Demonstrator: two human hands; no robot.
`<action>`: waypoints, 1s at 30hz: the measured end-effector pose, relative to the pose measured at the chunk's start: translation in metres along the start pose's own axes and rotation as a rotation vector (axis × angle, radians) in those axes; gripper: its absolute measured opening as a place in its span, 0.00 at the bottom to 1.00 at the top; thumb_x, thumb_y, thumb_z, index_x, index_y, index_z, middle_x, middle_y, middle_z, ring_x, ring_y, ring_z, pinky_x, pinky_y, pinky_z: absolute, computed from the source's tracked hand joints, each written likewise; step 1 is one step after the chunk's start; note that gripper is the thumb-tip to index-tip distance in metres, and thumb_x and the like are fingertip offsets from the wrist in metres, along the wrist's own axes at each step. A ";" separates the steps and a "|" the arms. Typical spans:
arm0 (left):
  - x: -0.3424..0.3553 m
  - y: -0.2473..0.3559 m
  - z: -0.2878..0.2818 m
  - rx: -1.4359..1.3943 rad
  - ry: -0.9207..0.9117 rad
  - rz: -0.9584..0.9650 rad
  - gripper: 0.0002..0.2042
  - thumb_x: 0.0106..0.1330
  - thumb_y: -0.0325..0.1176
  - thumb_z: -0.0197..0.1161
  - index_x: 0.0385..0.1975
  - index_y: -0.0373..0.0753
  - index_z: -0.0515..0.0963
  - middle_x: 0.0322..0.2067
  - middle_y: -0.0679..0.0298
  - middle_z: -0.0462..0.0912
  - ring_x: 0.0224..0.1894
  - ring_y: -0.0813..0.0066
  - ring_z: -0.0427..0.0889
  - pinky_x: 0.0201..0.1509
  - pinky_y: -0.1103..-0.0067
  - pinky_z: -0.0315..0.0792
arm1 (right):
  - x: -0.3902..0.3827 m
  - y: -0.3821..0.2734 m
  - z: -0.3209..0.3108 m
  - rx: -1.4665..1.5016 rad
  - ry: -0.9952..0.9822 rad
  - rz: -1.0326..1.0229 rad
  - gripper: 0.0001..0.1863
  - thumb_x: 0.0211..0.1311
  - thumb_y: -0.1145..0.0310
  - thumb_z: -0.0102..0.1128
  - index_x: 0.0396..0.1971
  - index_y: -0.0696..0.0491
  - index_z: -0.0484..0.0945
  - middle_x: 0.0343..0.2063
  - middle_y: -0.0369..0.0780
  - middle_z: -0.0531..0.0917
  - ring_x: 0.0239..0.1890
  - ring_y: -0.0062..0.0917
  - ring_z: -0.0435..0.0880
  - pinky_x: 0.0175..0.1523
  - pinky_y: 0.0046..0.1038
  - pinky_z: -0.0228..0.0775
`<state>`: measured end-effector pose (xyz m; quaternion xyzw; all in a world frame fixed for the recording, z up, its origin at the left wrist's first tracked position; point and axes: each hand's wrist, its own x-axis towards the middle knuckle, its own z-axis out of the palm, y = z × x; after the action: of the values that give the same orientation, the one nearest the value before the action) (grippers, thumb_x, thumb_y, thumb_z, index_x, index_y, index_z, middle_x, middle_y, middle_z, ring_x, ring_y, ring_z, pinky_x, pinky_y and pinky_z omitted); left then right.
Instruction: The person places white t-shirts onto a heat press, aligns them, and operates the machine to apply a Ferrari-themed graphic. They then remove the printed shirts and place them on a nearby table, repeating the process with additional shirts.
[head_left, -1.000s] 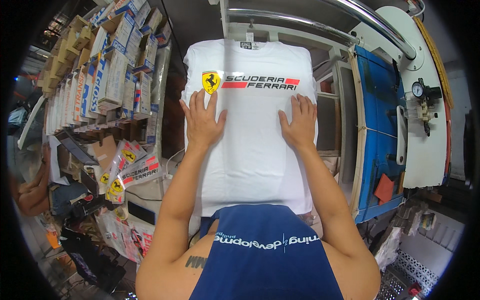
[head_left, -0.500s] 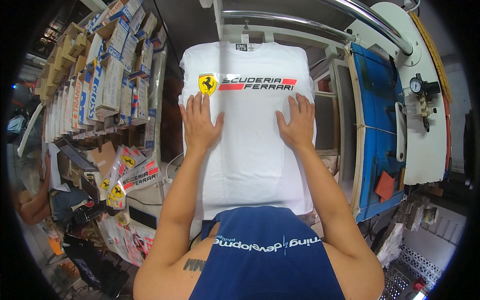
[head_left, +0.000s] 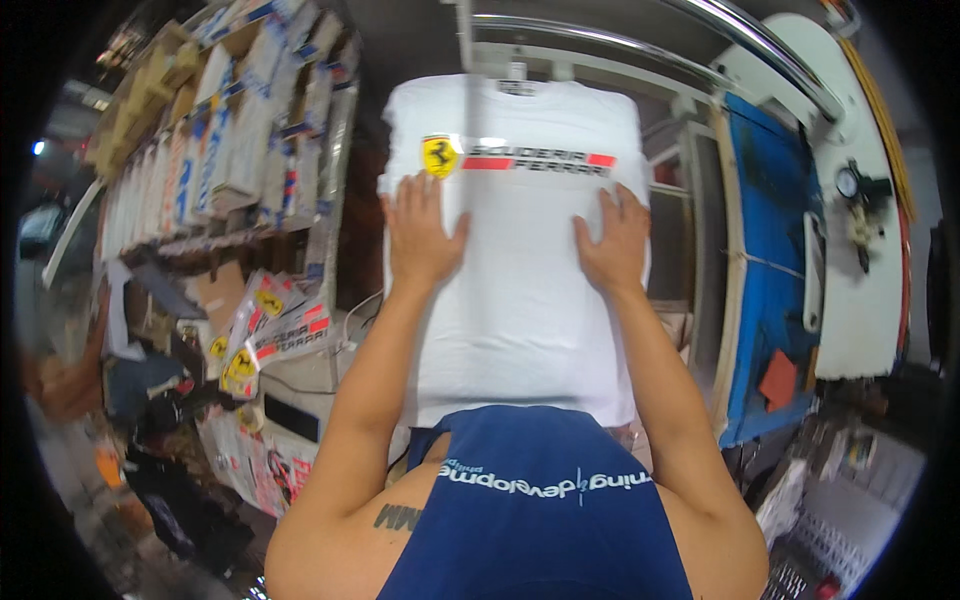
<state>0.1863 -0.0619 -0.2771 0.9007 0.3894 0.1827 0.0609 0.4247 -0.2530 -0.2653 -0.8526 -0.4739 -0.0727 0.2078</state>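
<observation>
A white T-shirt (head_left: pixel 515 350) lies flat in front of me, bearing a yellow shield emblem (head_left: pixel 439 152) with a black horse and a band of black lettering with red bars (head_left: pixel 540 160). My left hand (head_left: pixel 422 230) rests open on the shirt's left side, fingertips just below or at the shield's lower edge. On the right side my right hand (head_left: pixel 610 240) also lies open on the fabric, below the end of the lettering, fingers apart.
Stacked boxes (head_left: pixel 215 120) fill the left, above transfer sheets (head_left: pixel 285 335) and a dark phone (head_left: pixel 292 420). Another person's arm (head_left: pixel 75 365) shows at far left. A blue padded board (head_left: pixel 760 270), metal bars (head_left: pixel 740 55) and a white machine panel with gauge (head_left: pixel 848 182) flank the right and top.
The view has shifted slightly and is now blurred, so the scene sits a little farther right in the picture. Both my hands stay in much the same places on the shirt.
</observation>
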 end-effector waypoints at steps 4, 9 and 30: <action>0.001 0.002 0.001 -0.010 -0.018 0.006 0.35 0.70 0.51 0.64 0.70 0.33 0.69 0.72 0.47 0.67 0.78 0.46 0.59 0.82 0.47 0.45 | 0.000 0.003 0.002 -0.006 0.021 0.018 0.32 0.65 0.52 0.68 0.63 0.56 0.76 0.68 0.49 0.72 0.73 0.48 0.65 0.79 0.53 0.51; 0.001 0.004 -0.003 -0.024 -0.011 0.022 0.34 0.69 0.49 0.65 0.70 0.33 0.69 0.71 0.47 0.68 0.77 0.45 0.59 0.81 0.45 0.46 | 0.000 0.001 -0.004 0.008 -0.024 0.060 0.34 0.66 0.51 0.67 0.65 0.57 0.74 0.69 0.48 0.71 0.75 0.46 0.62 0.81 0.52 0.46; 0.002 0.000 -0.002 0.014 -0.013 0.027 0.35 0.71 0.52 0.63 0.70 0.34 0.69 0.71 0.47 0.68 0.77 0.45 0.60 0.81 0.47 0.48 | 0.002 0.000 -0.003 -0.001 -0.059 0.079 0.35 0.67 0.48 0.65 0.65 0.57 0.74 0.70 0.49 0.70 0.76 0.46 0.61 0.82 0.53 0.44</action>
<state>0.1869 -0.0612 -0.2750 0.9075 0.3780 0.1750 0.0548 0.4257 -0.2526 -0.2619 -0.8724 -0.4459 -0.0395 0.1962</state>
